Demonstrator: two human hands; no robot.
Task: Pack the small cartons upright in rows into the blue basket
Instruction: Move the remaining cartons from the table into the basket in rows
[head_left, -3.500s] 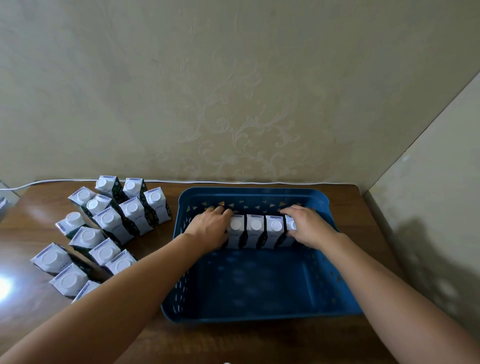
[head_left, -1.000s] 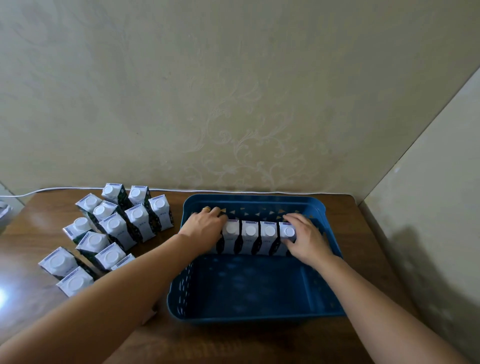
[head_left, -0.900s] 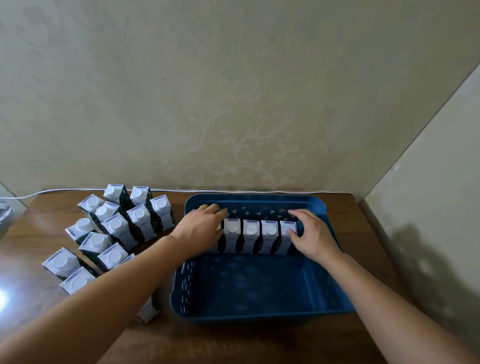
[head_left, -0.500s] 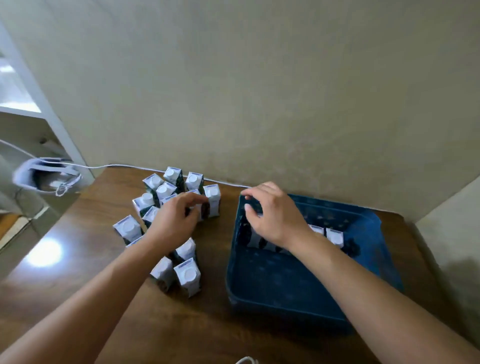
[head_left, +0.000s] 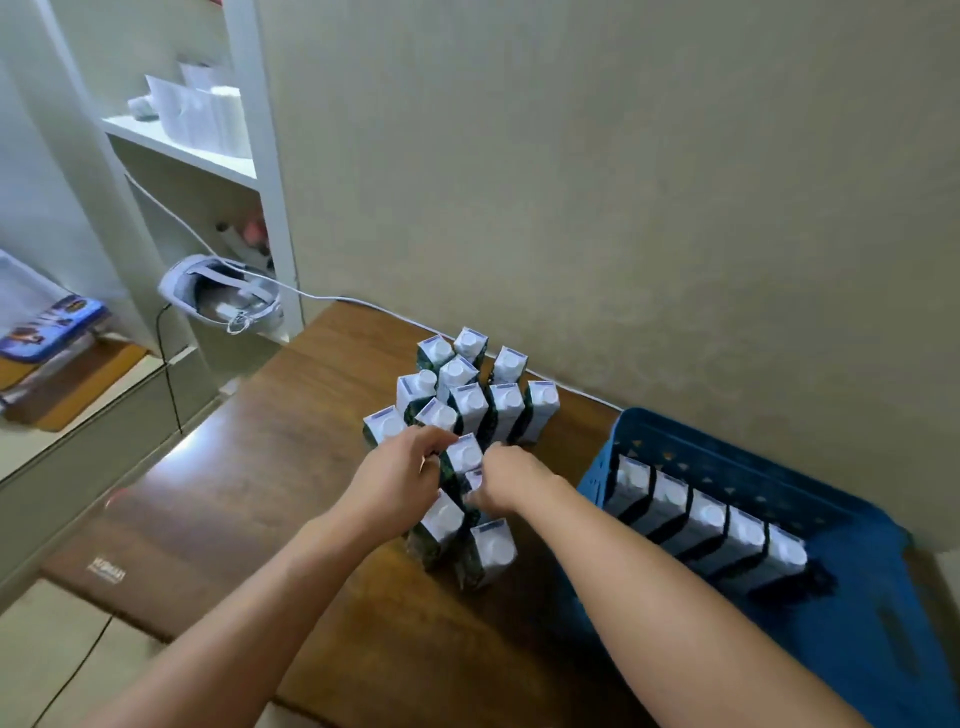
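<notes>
Both hands have left the blue basket (head_left: 857, 525), where a moment ago they were squaring up the first row, and now work among the loose cartons (head_left: 470, 400) clustered on the wooden table (head_left: 249, 483) to the basket's left. The left hand (head_left: 395, 480) curls its fingers against a carton (head_left: 464, 457) at the near edge of the cluster; the right hand (head_left: 506, 478) closes on the same carton or the one just behind it (the overlap of fingers hides which). Whether either grip is yet firm cannot be told.

The row of five cartons (head_left: 709, 519) stands upright along the basket's far wall, touching side by side; the rest of the basket floor is bare. By this reading the first row is finished and the second is about to be fetched, with well over half the cartons not yet packed.

Writing: each carton has a white cap on a white top with a blue strip along one edge, and dark green patterned sides; no brand is legible. A pale mark on the table's near left corner (head_left: 110, 576) is too blurred to read.
</notes>
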